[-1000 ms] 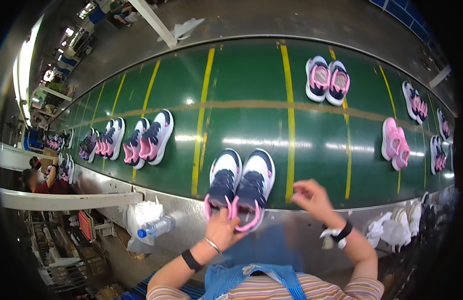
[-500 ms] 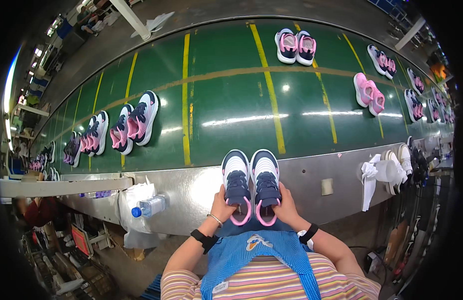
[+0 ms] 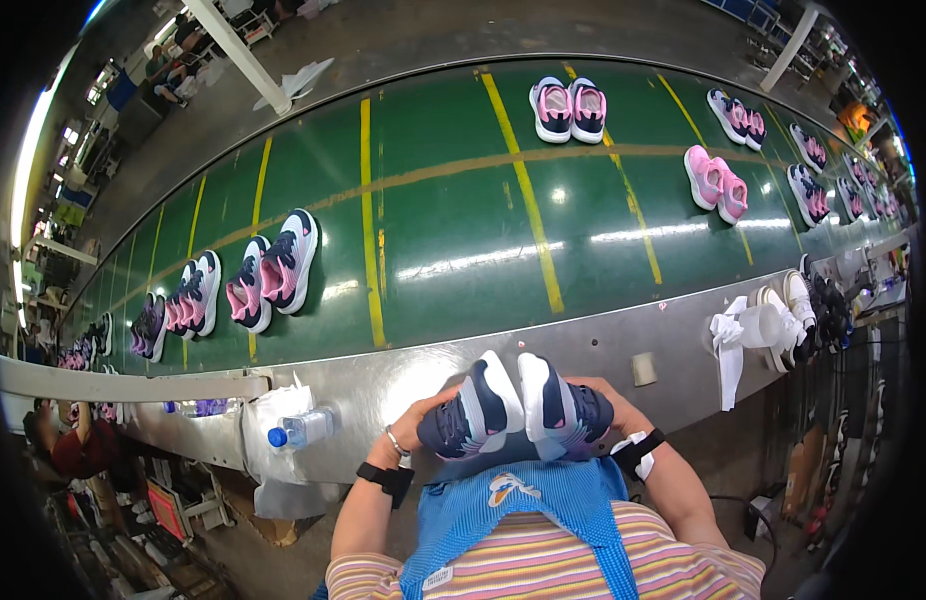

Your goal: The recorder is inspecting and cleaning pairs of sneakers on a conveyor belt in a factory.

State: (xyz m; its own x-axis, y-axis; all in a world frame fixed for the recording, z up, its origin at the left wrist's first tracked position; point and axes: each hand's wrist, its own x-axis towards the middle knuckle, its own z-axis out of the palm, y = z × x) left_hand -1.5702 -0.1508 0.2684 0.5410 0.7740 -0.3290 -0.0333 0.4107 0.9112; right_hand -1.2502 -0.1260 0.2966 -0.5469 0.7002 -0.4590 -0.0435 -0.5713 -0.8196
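A pair of navy and white sneakers is in my hands, just above the near metal ledge. My left hand (image 3: pixel 410 424) is closed on the outer side of the left sneaker (image 3: pixel 463 418). My right hand (image 3: pixel 620 408) grips the right sneaker (image 3: pixel 573 415) from its outer side. Both shoes are tilted, and their white soles face each other across a narrow gap. The shoe openings are turned out of sight, and most of my fingers are hidden behind the shoes.
Beyond the metal ledge (image 3: pixel 403 380) runs a green belt (image 3: pixel 433 220) with yellow lines, bearing several pairs of pink and navy sneakers (image 3: pixel 291 262). A clear bottle with a blue cap (image 3: pixel 305 428) lies at left. White shoes (image 3: pixel 783 312) and crumpled white paper (image 3: pixel 726 335) lie at right.
The sneakers have turned from lying toes away, openings up, to being tipped with soles facing each other. My hands have moved apart to their outer sides.
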